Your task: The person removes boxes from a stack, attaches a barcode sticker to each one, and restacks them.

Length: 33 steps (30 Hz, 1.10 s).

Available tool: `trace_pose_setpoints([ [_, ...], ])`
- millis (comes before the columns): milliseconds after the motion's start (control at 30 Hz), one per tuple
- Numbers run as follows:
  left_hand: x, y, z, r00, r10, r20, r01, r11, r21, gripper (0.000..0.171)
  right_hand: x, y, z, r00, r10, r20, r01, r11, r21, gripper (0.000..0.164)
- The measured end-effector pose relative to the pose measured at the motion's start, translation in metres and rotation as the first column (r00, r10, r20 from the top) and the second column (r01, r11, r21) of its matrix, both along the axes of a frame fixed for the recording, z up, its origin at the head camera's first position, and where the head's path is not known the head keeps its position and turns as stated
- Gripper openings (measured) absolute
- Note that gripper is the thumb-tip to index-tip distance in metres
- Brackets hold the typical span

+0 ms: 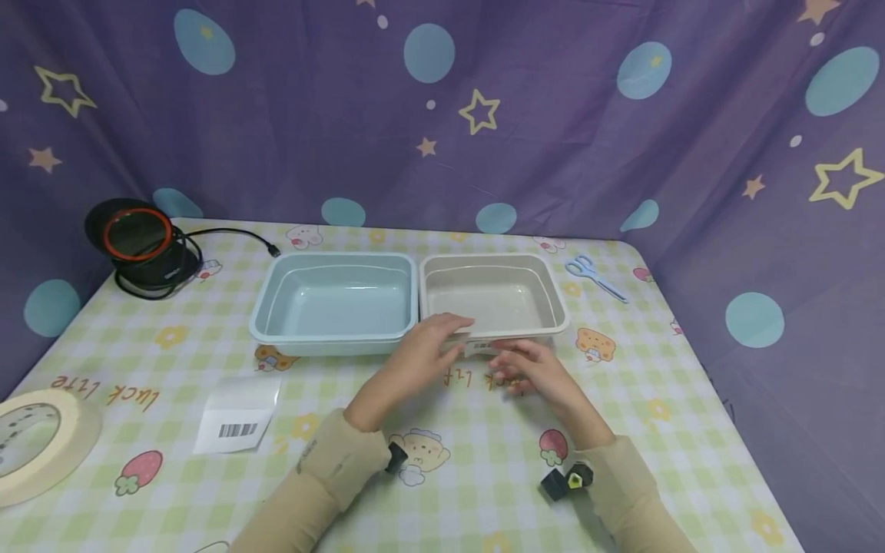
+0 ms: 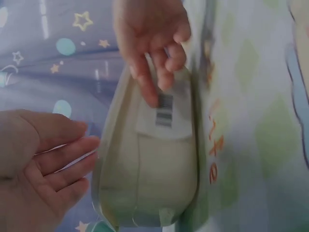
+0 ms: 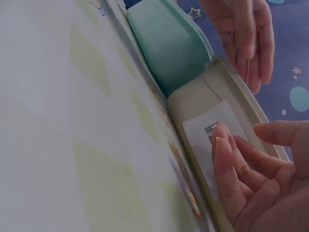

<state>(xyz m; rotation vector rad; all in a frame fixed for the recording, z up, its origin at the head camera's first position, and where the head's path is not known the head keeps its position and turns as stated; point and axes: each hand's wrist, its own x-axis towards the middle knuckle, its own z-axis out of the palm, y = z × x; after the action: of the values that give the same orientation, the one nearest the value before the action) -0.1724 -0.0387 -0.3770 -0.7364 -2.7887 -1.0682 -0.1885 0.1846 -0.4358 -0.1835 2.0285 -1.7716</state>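
A purple curtain (image 1: 311,138) walls in the back and both sides of the scene, falling in soft vertical folds and dropping below the table's edge at right. It is printed with light-blue spots (image 1: 429,53), small white dots (image 1: 431,105), yellow outlined stars (image 1: 479,112) and solid peach stars (image 1: 426,147). Against it stands a table with a rounded far right corner, covered by a green-and-white checked tablecloth (image 1: 477,491) bearing strawberries (image 1: 140,470), yellow-orange flowers (image 1: 170,336), a cartoon bear (image 1: 423,452) and orange lettering (image 1: 136,394). The light is soft and fairly even, though the right wrist view looks dimmer.
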Motion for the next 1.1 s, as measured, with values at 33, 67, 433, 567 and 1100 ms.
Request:
trace_pose_setpoints([
  [33, -0.001, 0.0, -0.001, 1.0, 0.011, -0.025, -0.012, 0.999, -0.033, 0.035, 0.0, -0.001, 0.0, 1.0, 0.001, 0.003, -0.001, 1.0, -0.006, 0.043],
  [67, -0.002, 0.0, -0.003, 0.999, 0.018, -0.047, -0.021, 0.998, -0.065, 0.035, 0.0, -0.002, 0.0, 1.0, 0.002, 0.006, -0.002, 1.0, -0.013, 0.043],
  [433, -0.006, 0.003, -0.014, 0.994, 0.026, -0.102, -0.046, 0.978, -0.202, 0.034, 0.0, -0.019, 0.0, 0.999, 0.051, 0.011, -0.05, 0.998, -0.037, 0.042],
  [567, -0.006, 0.003, -0.015, 0.992, 0.027, -0.121, -0.05, 0.981, -0.188, 0.039, 0.0, -0.027, -0.001, 0.997, 0.075, -0.012, -0.076, 0.996, -0.04, 0.043],
  [1100, -0.008, -0.001, -0.017, 0.991, 0.0, -0.132, -0.027, 0.98, -0.197, 0.057, -0.004, -0.019, -0.004, 0.998, 0.014, 0.068, -0.007, 0.996, -0.093, 0.044],
])
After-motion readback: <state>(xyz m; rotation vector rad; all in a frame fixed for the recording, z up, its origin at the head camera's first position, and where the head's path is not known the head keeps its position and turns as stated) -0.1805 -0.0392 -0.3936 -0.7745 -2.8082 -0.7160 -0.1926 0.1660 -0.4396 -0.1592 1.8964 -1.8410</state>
